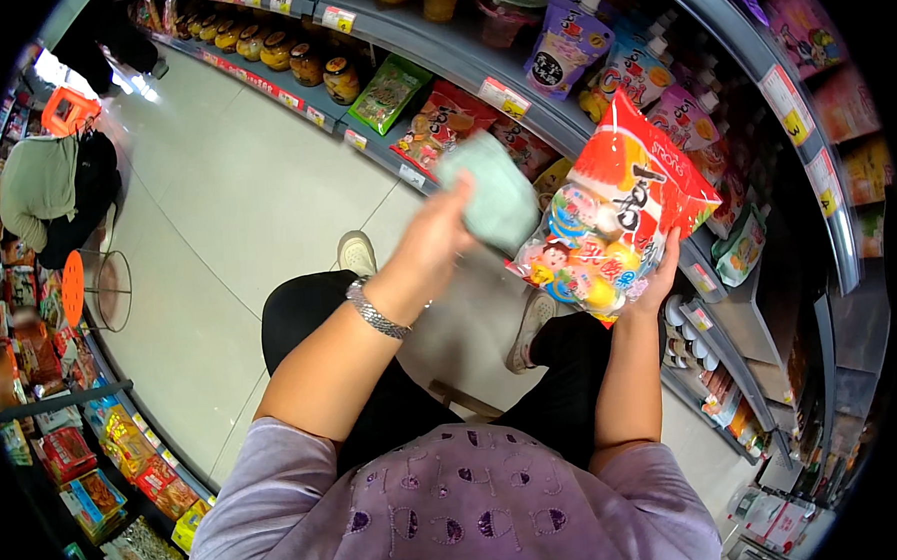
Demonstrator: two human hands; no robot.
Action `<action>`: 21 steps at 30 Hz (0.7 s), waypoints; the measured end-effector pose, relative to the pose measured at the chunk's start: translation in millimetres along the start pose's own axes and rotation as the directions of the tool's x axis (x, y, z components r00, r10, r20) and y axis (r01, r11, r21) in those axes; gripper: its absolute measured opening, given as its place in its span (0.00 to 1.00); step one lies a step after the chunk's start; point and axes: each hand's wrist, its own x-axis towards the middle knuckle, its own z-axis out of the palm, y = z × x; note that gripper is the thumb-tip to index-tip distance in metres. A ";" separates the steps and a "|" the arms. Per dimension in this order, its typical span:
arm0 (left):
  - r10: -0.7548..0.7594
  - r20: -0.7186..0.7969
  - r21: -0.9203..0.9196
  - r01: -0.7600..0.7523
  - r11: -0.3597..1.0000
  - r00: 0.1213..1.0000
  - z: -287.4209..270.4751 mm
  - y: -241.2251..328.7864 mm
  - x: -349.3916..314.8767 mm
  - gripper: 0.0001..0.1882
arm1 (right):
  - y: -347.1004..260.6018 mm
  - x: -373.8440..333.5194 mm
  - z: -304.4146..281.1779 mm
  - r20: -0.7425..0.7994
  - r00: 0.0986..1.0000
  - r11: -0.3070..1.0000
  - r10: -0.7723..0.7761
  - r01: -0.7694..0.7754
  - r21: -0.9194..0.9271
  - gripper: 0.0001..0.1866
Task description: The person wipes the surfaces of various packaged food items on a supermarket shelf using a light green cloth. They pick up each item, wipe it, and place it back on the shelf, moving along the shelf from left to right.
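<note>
Left hand [437, 238] grips a pale-green cloth [492, 193]; at its three o'clock, right hand [657, 283] holds a jelly-cup bag [616, 213]

Grocery shop: shelves [424, 53] w/ price tags [504, 97], pkgd goods [388, 94]

The snack bag [616, 208] is bright red and white on top, with black letters – lower down it has bits of blue, yellow and pink. The cloth [495, 193] is pale green, a bit blurry. The bracelet [378, 321] is silver. The shirt [451, 555] is light purple, with dark purple half-round shapes. The trousers [298, 317] are black. The floor [214, 190] is pale grey with thin dark lines – and the basket [66, 114] is bright orange.
</note>
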 end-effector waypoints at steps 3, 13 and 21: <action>0.462 -0.131 -0.168 -0.479 0.861 0.877 -4.9 48.2 -2.8 0.24 | 15.1 6.1 -28.9 0.019 0.998 0.955 -0.054 0.057 -0.292 0.25; 0.315 -0.065 -0.550 -0.297 0.780 0.947 6.0 59.4 15.0 0.24 | 156.8 56.3 -52.1 -0.243 0.925 0.836 0.293 -0.371 -0.405 0.16; 0.320 -0.078 -0.555 -0.308 0.773 0.944 5.0 65.5 24.2 0.25 | 214.6 161.4 -98.2 -0.366 0.915 0.954 0.168 -0.244 -0.173 0.15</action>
